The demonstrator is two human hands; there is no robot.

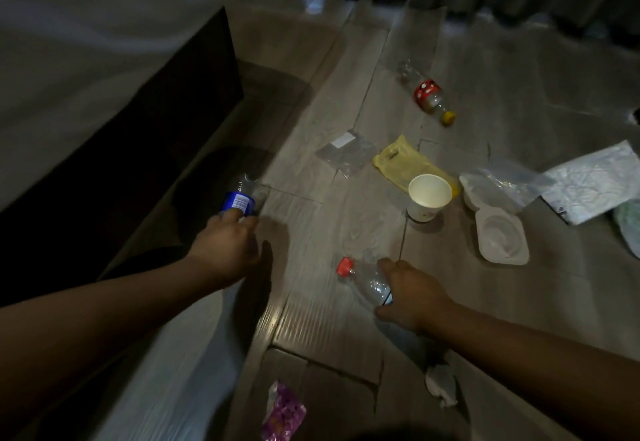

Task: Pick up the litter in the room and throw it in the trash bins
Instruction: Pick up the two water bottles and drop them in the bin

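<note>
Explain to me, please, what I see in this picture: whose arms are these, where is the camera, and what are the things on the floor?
There is no machine: the camera sits on a person's head and looks down at their own two bare hands. The left hand grips a blue-labelled bottle beside the bed; the right hand holds a red-capped bottle. On the floor are a paper cup, a yellow bag, a white tray and a yellow-capped bottle.

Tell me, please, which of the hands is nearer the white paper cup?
Right. The right hand, gripping the red-capped bottle, is just short of the cup; the left hand holds the blue-labelled bottle to its left.
</note>
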